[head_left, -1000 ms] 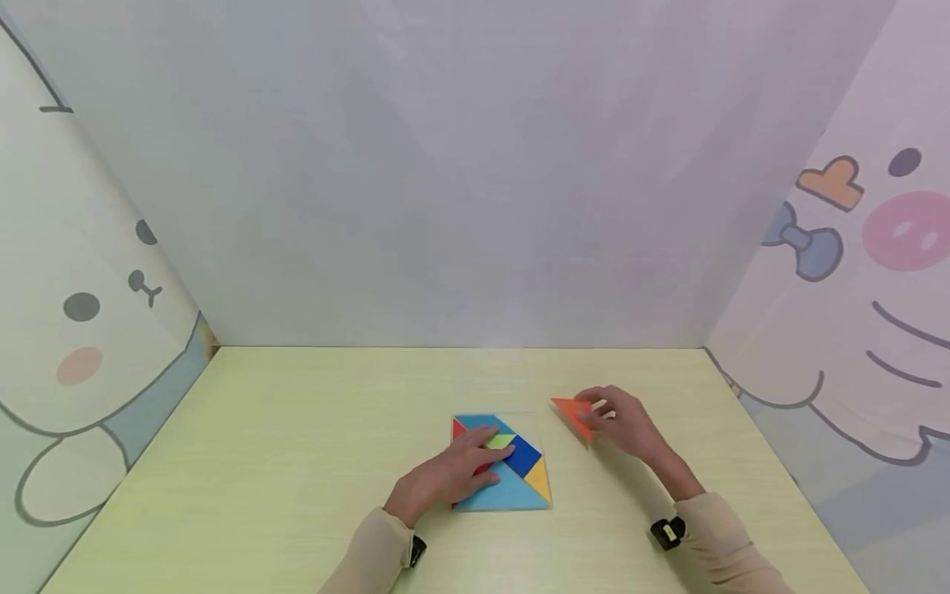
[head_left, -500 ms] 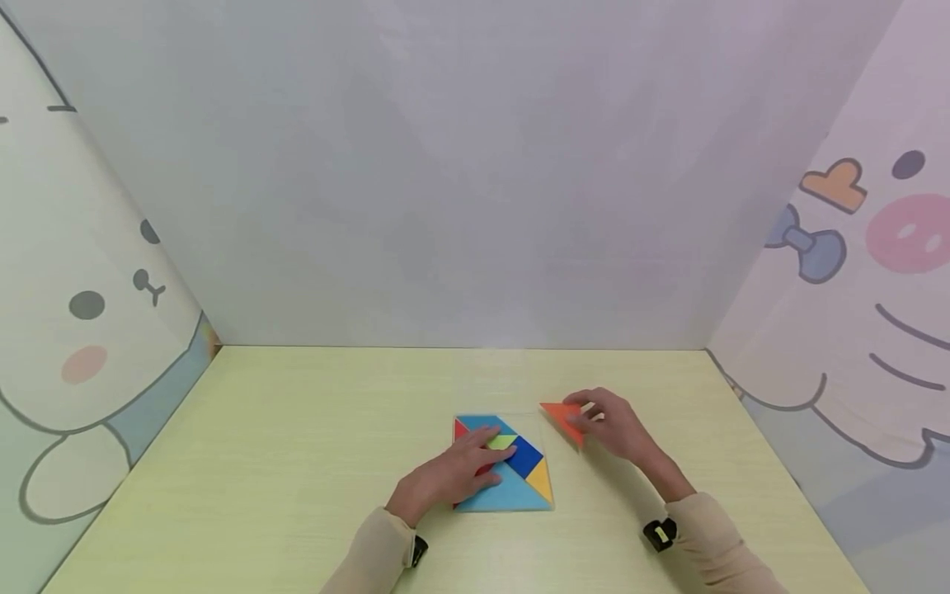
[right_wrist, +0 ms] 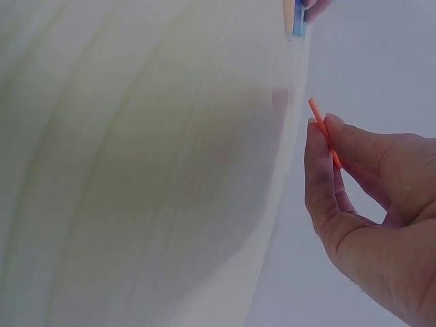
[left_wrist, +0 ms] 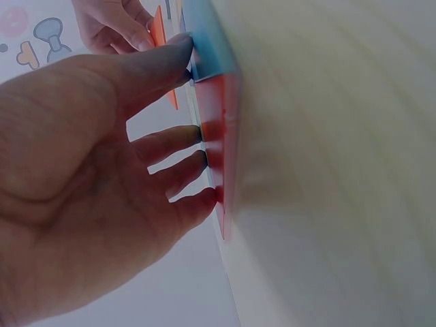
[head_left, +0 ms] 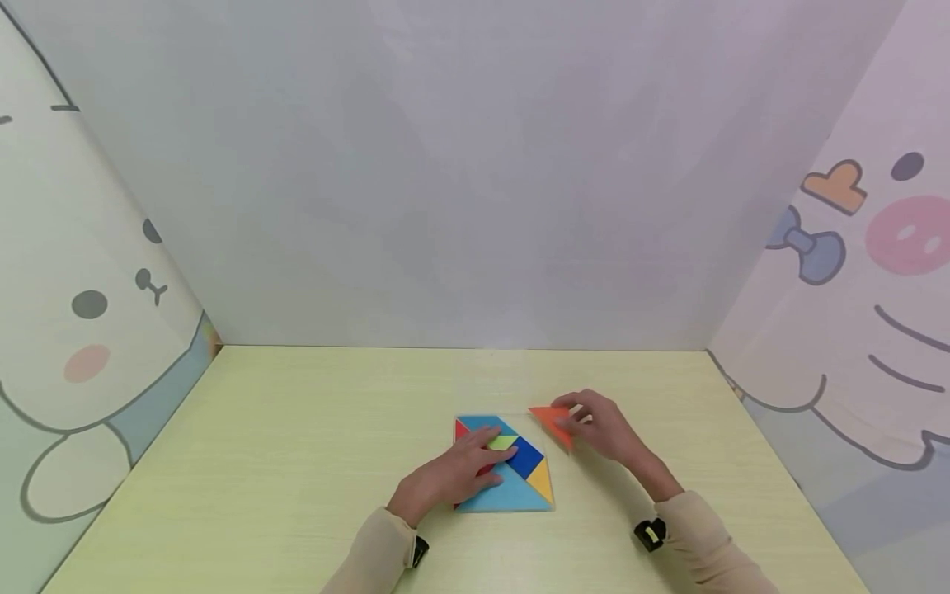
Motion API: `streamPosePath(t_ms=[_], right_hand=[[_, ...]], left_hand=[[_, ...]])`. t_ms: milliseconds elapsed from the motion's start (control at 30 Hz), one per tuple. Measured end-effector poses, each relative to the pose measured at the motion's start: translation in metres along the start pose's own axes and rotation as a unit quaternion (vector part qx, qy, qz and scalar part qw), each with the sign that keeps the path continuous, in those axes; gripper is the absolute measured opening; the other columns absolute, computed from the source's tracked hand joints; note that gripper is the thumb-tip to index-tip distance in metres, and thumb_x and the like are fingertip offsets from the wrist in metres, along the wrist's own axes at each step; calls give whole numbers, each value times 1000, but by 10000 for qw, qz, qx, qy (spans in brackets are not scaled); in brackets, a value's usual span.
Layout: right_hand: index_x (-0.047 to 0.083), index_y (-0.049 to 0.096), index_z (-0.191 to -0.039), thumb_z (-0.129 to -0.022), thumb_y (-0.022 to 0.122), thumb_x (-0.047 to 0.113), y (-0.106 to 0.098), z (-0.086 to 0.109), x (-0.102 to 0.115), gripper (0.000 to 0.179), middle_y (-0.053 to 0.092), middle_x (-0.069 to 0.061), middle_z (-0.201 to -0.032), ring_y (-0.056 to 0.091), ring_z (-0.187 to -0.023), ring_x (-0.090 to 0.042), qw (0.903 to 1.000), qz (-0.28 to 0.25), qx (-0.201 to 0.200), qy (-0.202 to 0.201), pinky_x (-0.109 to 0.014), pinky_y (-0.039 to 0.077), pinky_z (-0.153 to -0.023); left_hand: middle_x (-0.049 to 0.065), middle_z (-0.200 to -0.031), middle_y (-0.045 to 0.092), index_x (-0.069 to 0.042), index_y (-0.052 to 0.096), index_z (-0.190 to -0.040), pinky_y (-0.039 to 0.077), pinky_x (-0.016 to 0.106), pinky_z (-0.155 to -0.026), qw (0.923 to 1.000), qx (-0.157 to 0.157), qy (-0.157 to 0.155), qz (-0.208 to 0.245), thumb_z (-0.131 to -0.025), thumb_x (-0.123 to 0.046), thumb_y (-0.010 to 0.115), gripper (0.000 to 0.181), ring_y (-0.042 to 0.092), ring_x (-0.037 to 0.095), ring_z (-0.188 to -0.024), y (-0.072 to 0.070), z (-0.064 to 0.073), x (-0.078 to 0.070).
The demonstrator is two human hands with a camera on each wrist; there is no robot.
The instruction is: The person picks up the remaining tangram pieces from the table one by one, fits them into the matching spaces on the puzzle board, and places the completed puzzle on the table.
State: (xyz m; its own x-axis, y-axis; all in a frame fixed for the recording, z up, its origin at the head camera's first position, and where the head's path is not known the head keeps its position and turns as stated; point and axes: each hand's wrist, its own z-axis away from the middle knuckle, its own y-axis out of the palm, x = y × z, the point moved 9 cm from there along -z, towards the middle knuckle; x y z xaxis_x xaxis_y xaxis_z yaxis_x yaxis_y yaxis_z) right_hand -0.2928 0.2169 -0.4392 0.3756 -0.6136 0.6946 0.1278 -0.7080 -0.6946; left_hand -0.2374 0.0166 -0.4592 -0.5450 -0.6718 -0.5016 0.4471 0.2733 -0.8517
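Observation:
A tangram lies in a shallow clear tray (head_left: 530, 414) at the table's middle. Its pieces include a dark blue square (head_left: 526, 456), a yellow triangle (head_left: 542, 480), a large light blue triangle (head_left: 508, 494) and a green piece (head_left: 500, 442). My left hand (head_left: 449, 474) rests with extended, spread fingertips on the pieces, partly hiding a red one (left_wrist: 214, 122). Between thumb and fingers my right hand (head_left: 607, 431) pinches an orange triangle (head_left: 550, 421), raised above the table near the tray's upper right corner. The right wrist view shows this orange triangle (right_wrist: 325, 134) edge-on.
The pale wooden table (head_left: 319, 437) extends around the tray on all sides. A grey wall (head_left: 460, 181) stands at the back, with cartoon-printed panels (head_left: 824, 330) along both sides.
My right hand has carried the orange triangle left and slightly toward me, closer to the tray's upper right corner. The left hand has stayed on the pieces.

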Motion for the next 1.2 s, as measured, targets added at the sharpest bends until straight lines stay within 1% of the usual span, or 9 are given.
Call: streamPosePath(t_ms=[333,467,700,933,1200], right_hand=[[5,74,-115,-94,74,6,12,-5,6,21,69,-11,-112,69,-89,-23,9999,-42,139,-34,-27,57,-75],[4,73,-116,-95,73,5,17,-6,10,21,69,-12,-112,69,-89,-24,9997,-46,187,-150,-28,57,-76],[4,73,-117,-96,72,5,25,-9,15,22,68,-13,-114,70,-88,-24,9993,-83,285,-224,-27,57,-76],[3,72,-116,-96,72,5,26,-11,18,20,67,-14,-110,70,-86,-24,9991,-108,278,-311,-27,57,-72],[2,72,-116,-96,71,6,29,-11,19,20,68,-14,-108,69,-86,-24,9984,-83,323,-449,-28,57,-73]], left_hand=[[15,-164,33,-18,50,-154,32,49,-119,10000,18,2,-66,-104,-25,61,51,27,32,-153,0,1,0],[16,-164,34,-17,51,-153,31,49,-119,9999,0,34,-123,-104,-24,62,51,28,33,-152,-1,2,-1],[16,-164,34,-17,51,-153,32,49,-119,10000,-6,14,-49,-104,-25,62,51,27,33,-152,-1,3,1],[15,-164,34,-18,51,-153,34,48,-118,10000,2,49,-52,-104,-26,62,51,27,32,-152,-1,3,0],[14,-165,33,-19,50,-154,34,47,-118,9999,62,23,-80,-104,-26,62,51,27,31,-153,-1,2,0]])
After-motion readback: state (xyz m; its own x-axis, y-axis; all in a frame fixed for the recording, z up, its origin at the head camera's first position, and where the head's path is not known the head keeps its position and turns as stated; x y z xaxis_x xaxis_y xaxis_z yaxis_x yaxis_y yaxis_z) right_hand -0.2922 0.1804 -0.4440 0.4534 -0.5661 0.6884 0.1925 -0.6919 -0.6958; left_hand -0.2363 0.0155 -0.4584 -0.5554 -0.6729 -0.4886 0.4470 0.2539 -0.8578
